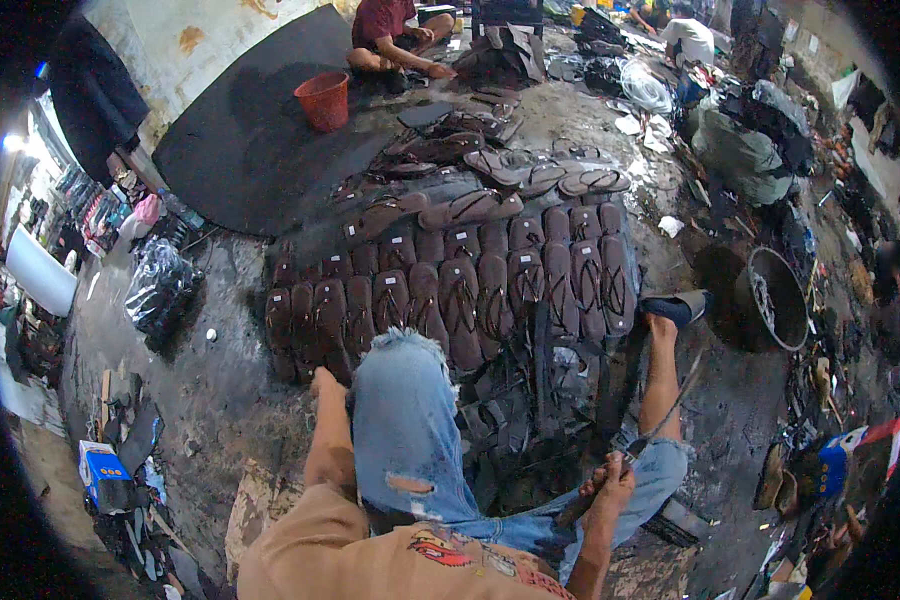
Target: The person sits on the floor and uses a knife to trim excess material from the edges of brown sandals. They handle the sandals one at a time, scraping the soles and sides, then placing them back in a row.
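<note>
My right hand (612, 480), low on the right over my bent leg, is closed round a knife (665, 420) with a long, thin blade. The blade slants up and away to the right. A dark piece (574, 511) shows beside that hand; I cannot tell if it is held. My left hand (328, 382) is beside my raised knee, at the near left edge of rows of dark brown sandals (460, 290). The knee partly hides it, and its fingers cannot be made out. Several sandals carry small white labels. Black strips and scraps (500, 420) lie between my legs.
A large dark sheet (260, 140) lies at the back left, with a red bucket (323, 102) on it. More sandals (490, 165) are heaped beyond the rows. A round tub (778, 300) stands at the right. A co-worker (395, 40) sits at the back among scraps.
</note>
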`<act>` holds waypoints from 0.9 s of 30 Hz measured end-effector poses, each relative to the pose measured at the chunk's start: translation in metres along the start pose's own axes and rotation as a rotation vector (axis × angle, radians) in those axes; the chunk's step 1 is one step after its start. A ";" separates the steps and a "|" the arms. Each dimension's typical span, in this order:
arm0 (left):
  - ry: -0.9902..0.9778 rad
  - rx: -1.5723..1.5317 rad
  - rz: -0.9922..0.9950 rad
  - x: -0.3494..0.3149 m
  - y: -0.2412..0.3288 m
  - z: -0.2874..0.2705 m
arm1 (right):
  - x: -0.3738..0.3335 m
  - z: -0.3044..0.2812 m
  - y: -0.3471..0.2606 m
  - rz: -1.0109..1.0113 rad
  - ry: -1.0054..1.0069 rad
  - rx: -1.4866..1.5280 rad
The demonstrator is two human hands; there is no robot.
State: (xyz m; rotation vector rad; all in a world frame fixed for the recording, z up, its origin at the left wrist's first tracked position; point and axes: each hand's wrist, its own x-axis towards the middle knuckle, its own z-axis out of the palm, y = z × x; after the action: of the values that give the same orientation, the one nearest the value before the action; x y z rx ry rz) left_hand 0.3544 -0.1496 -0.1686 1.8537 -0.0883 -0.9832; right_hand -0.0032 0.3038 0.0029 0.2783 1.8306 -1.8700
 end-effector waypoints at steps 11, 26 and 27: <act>0.042 0.025 -0.204 0.046 0.009 0.010 | 0.006 0.009 0.005 0.010 -0.054 -0.059; -0.489 -0.089 0.360 -0.053 0.086 -0.124 | 0.017 0.014 0.002 0.064 -0.029 -0.064; -0.496 0.154 0.432 -0.057 0.102 -0.132 | 0.017 0.015 0.002 0.053 -0.065 -0.077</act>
State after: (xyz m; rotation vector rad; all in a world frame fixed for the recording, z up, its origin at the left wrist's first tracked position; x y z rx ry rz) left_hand 0.4388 -0.0777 -0.0314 1.5883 -0.8470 -1.1208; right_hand -0.0138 0.2860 -0.0056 0.2335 1.8286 -1.7488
